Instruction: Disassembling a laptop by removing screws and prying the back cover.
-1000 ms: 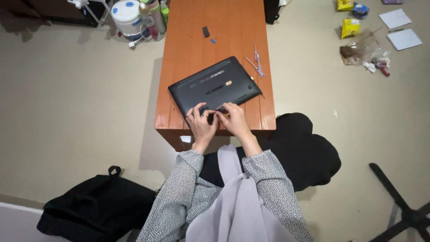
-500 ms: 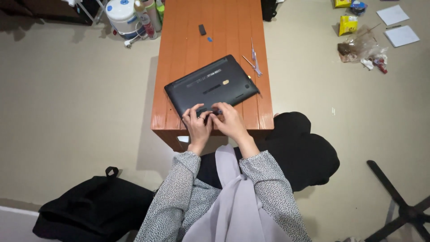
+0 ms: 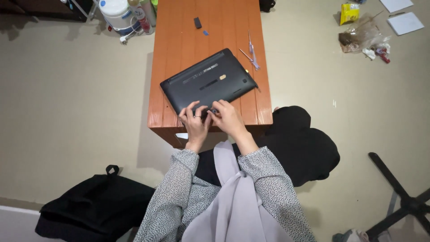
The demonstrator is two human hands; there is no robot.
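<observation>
Black matte plastic laptop (image 3: 208, 80), flat rectangular slab w/ rounded corners, lies underside-up on orange-brown wooden bench (image 3: 179, 40) w/ lengthwise plank grooves. Laptop sits on near half of bench, turned askew: long axis runs diagonally, from near-left up toward far-right; far-right corner close to bench's right edge. Base panel shows thin vent slots along far long edge, a small yellowish label approx. centre, a small round mark nr right end. Surface dull, no visible damage.

Left hand (image 3: 195, 121) rests on near long edge of laptop, fingers curled and pressing down on the panel; ring on one finger. Right hand (image 3: 226, 117) just beside it, touching same edge, fingers bent together w/ tips on the panel. Whether either pinches a small part: cannot tell, too small. Hands near-touching each other.

Bench, far side: small dark block (image 3: 197, 22) and tiny blue bit (image 3: 205, 32) just beside it. Two slim screwdrivers (image 3: 251, 53), clear-handled, lie nr right edge, beside laptop's far-right corner.

Floor (image 3: 67, 112) beige, smooth. Black fabric bag (image 3: 96, 208) w/ loop handle at near-left. White plastic container (image 3: 117, 13) off far-left bench corner. Crumpled clear wrapper (image 3: 360, 36) and yellow packet (image 3: 349, 12) at far-right. Sleeves speckled grey-white; pale grey scarf hangs centre.
</observation>
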